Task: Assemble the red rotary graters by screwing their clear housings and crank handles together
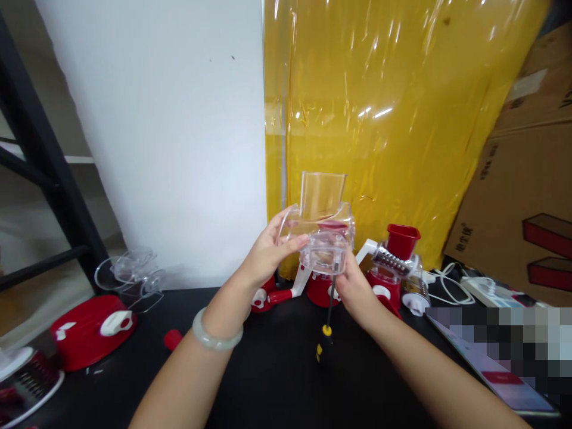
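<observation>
The left hand [270,247] is closed on the left side of the clear housing [328,247], thumb laid across its front, other fingers partly hidden behind it. The right hand [355,286] meets the housing's lower right side; its fingers are mostly hidden, so how far they are closed cannot be told. The housing sits between the two hands, raised above the black table [268,381], its chute [323,193] standing upright above the grip. Below it, a screwdriver [330,307] shows with its handle to the near side and its shaft pointing up beside the right fingers; whether they touch it cannot be told. A pale bangle [217,339] circles the left wrist. Beyond the housing stands a red base [318,291], with a crank [281,295] to its left. Farther right is a grater [397,256]; at the left lie another red base [87,336] and a clear part [134,274] behind it. A yellow curtain [379,119] and a white panel [179,119] form the far side.
</observation>
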`<state>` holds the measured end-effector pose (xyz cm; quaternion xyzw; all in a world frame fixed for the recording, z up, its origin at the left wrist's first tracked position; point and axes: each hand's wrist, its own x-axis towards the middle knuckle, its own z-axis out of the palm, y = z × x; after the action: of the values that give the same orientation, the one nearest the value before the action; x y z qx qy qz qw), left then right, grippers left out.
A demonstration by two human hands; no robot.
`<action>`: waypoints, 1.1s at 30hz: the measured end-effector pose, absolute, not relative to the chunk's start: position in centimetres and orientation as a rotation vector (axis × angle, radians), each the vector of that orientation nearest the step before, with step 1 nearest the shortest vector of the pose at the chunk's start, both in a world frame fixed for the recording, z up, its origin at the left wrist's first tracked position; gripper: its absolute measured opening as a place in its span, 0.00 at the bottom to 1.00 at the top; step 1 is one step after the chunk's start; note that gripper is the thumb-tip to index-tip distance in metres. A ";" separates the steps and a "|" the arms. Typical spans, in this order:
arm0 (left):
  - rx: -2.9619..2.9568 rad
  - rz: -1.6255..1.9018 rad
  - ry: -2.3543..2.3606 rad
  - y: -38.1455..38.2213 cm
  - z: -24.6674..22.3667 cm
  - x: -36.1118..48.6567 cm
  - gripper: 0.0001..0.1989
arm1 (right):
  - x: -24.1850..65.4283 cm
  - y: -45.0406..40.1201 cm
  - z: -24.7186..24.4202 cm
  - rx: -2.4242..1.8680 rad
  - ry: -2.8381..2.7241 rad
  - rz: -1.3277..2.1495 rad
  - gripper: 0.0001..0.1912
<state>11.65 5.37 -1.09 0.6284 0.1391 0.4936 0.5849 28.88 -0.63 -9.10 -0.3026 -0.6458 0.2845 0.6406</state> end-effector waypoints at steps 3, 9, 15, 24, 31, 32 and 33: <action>1.471 1.167 0.297 5.6 -0.9 11.2 0.30 | 30.6 -2.3 -11.4 -0.828 -1.633 0.788 0.49; 1.528 1.173 0.304 5.5 -0.7 11.2 0.30 | 32.3 -4.5 -14.4 -1.188 -1.938 1.033 0.24; 1.541 1.194 0.286 5.0 -0.7 10.8 0.32 | 31.2 -3.8 -15.3 -1.186 -1.891 1.027 0.10; 1.539 1.228 0.335 4.8 -0.7 10.4 0.33 | 30.8 -3.5 -16.3 -1.164 -1.845 0.989 0.12; 1.544 1.220 0.302 4.8 -0.6 10.4 0.30 | 30.7 -3.2 -16.7 -1.161 -1.825 0.990 0.13; 1.550 1.230 0.311 4.8 -0.6 10.4 0.30 | 30.7 -3.2 -16.6 -1.160 -1.829 0.987 0.13; 1.551 1.258 0.321 4.9 -0.6 10.3 0.31 | 30.7 -3.2 -16.6 -1.159 -1.832 0.984 0.12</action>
<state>10.32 4.87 -0.58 0.6499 0.1345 0.5271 0.5307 30.73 -3.23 -16.60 -0.4520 -0.7145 0.3837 0.3715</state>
